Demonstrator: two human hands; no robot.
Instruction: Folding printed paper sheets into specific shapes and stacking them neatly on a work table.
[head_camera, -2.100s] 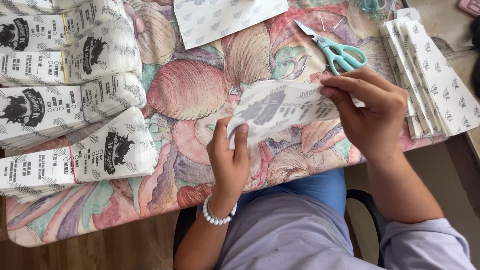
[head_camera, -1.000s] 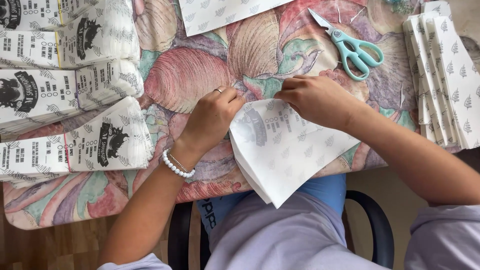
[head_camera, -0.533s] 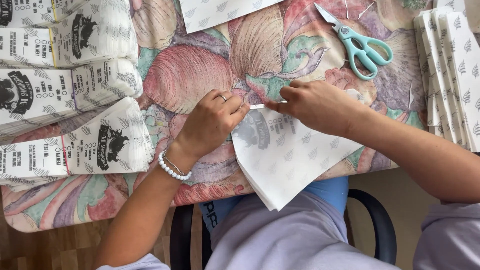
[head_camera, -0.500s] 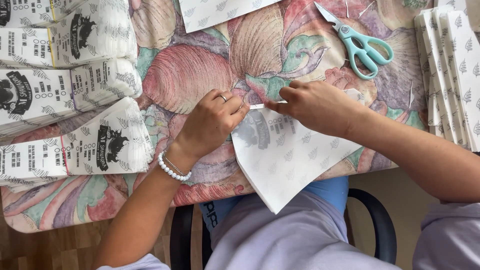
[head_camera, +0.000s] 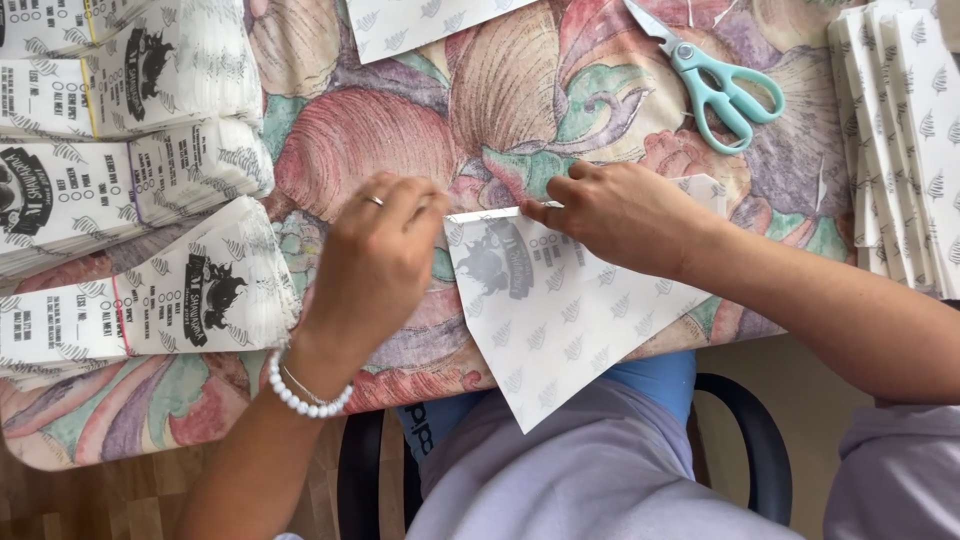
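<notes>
A white paper sheet (head_camera: 565, 320) with small grey leaf marks and a dark printed emblem lies on the table, its lower corner hanging over the front edge. A narrow strip along its top edge is folded over. My left hand (head_camera: 375, 260), with a ring and a white bead bracelet, pinches the left end of that fold. The fingertips of my right hand (head_camera: 620, 215) press down on the folded edge near its middle. Both hands rest on the same sheet.
Stacks of folded printed paper bags (head_camera: 130, 200) fill the table's left side. Teal scissors (head_camera: 715, 80) lie at the back right. Another pile of white sheets (head_camera: 900, 140) sits at the far right, one more sheet (head_camera: 420, 20) at the back. A floral tablecloth (head_camera: 370, 130) covers the table.
Earlier the sheet was held up off the table in both hands; it now lies flat. My hands have come to its top edge and folded a strip over; the left has slid leftward.
</notes>
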